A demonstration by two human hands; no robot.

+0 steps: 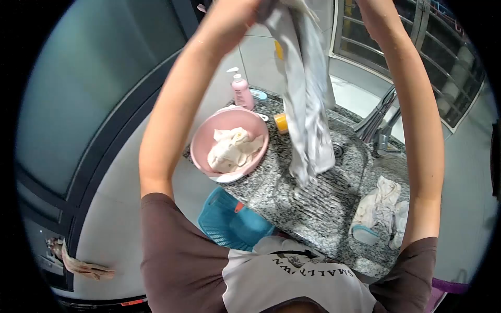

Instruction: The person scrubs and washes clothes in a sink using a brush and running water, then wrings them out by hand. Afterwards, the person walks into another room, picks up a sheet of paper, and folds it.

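A long, wet-looking light grey garment (pixel 308 104) hangs bunched and twisted over the granite washing slab (pixel 266 193), slightly blurred. Its upper end reaches my left hand (pixel 241 13) at the top edge, where the fingers are partly cut off and appear closed on the cloth. My right arm is raised on the other side, and its hand lies beyond the top of the view. Left of the garment, a pink basin (pixel 201 128) holds white cloth (pixel 232 148).
A pink pump bottle (pixel 242 93), a blue-and-white brush (pixel 258 94) and a yellow-orange container (pixel 281 123) stand behind the basin. A metal faucet (pixel 386 141) rises at right, above crumpled cloths (pixel 378 206). Below the slab sits a blue plastic basket (pixel 224 216).
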